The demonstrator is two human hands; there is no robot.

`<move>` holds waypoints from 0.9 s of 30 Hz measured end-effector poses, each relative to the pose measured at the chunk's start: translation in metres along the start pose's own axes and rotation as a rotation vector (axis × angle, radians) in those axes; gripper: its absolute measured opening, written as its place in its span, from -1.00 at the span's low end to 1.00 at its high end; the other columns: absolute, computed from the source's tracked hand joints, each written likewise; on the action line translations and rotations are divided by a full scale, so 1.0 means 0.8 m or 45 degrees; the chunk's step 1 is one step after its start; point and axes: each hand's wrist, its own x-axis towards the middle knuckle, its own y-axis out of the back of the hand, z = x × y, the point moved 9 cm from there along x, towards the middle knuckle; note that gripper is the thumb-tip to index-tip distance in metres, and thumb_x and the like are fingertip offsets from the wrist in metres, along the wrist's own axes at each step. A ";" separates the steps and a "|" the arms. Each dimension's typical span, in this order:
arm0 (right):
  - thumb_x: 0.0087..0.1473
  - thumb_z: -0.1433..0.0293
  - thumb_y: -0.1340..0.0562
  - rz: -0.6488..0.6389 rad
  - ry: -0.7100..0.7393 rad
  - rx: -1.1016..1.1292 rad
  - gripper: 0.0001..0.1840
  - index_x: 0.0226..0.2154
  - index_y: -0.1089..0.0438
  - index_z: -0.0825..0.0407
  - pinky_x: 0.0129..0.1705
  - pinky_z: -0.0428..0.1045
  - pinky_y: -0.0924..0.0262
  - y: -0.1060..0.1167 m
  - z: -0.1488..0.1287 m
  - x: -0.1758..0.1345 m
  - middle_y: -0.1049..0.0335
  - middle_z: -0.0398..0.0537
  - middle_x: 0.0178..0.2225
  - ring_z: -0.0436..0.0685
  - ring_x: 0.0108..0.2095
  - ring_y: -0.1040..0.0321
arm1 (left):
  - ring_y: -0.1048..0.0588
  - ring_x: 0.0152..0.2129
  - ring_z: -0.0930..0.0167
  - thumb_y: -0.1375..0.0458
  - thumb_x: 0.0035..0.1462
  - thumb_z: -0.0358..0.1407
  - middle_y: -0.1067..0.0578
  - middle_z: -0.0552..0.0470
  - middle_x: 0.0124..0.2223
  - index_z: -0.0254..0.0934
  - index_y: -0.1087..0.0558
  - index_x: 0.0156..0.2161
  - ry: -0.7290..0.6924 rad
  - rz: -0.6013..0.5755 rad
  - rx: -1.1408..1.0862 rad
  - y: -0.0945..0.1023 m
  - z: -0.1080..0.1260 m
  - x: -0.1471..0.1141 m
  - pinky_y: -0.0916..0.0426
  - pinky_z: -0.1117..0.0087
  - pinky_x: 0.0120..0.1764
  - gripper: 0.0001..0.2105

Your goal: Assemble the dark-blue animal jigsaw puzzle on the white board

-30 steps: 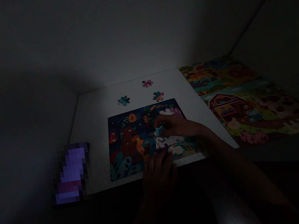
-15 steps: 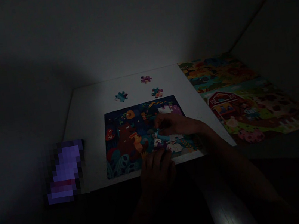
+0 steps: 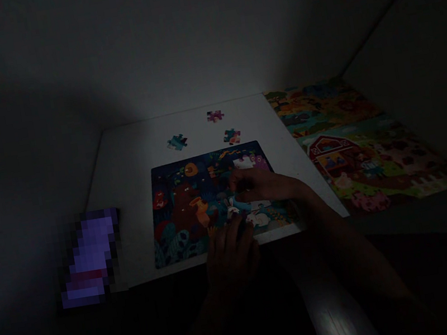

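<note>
A dark, colourful jigsaw puzzle (image 3: pixel 177 197) with forest animals lies flat before me, mostly filled in. White gaps show near its upper right and beside my right hand. My left hand (image 3: pixel 231 251) rests on the puzzle's near edge, fingers stretched out and lying flat below the white rabbit. Over the right half of the puzzle is my right hand (image 3: pixel 264 183), its fingers curled into a pinch; dim light hides what is between them. Beyond the far edge lie three loose pieces: a blue one (image 3: pixel 177 142), a purple one (image 3: pixel 215 116) and a teal-and-pink one (image 3: pixel 232 136).
The puzzle lies on a white tabletop (image 3: pixel 121 166). To the right are a farm picture (image 3: pixel 376 166) with a red barn and another animal picture (image 3: pixel 320 107) behind it. A blurred, glowing purple rectangle (image 3: pixel 91 256) sits at the left edge. A wall rises behind.
The whole view has shifted slightly, so the table and puzzle appear a little further left. Both hands keep nearly the same pose on the puzzle.
</note>
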 end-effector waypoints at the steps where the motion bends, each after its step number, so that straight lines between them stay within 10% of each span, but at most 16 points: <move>1: -0.01 0.48 -0.22 0.009 -0.011 -0.014 -0.84 -0.29 -0.28 0.03 -0.32 -0.07 -0.13 0.001 0.001 0.000 -0.28 -0.16 -0.34 0.01 -0.36 -0.20 | -0.45 -0.08 0.26 -0.11 0.23 -0.31 -0.50 -0.11 0.08 -0.23 -0.47 0.00 0.002 -0.005 0.001 0.000 0.000 0.000 -0.29 0.22 -0.03 -0.74; 22: 0.02 0.48 -0.21 0.113 0.054 -0.076 -0.86 -0.29 -0.41 0.04 -0.23 -0.05 -0.22 0.010 0.016 -0.003 -0.40 -0.13 -0.32 0.04 -0.31 -0.32 | -0.39 0.01 0.15 -0.12 0.25 -0.18 -0.40 -0.17 0.12 -0.23 -0.34 0.15 0.162 -0.421 0.005 -0.023 -0.038 0.057 -0.28 0.03 0.05 -0.60; 27: -0.05 0.58 -0.14 0.416 0.049 -0.165 -0.74 -0.28 -0.44 0.08 -0.16 -0.03 -0.21 0.045 0.019 -0.002 -0.45 -0.08 -0.29 0.07 -0.26 -0.35 | -0.38 -0.02 0.15 -0.18 0.21 -0.13 -0.39 -0.16 0.08 -0.25 -0.35 0.14 0.056 -0.589 -0.004 -0.043 -0.046 0.081 -0.34 0.08 -0.01 -0.56</move>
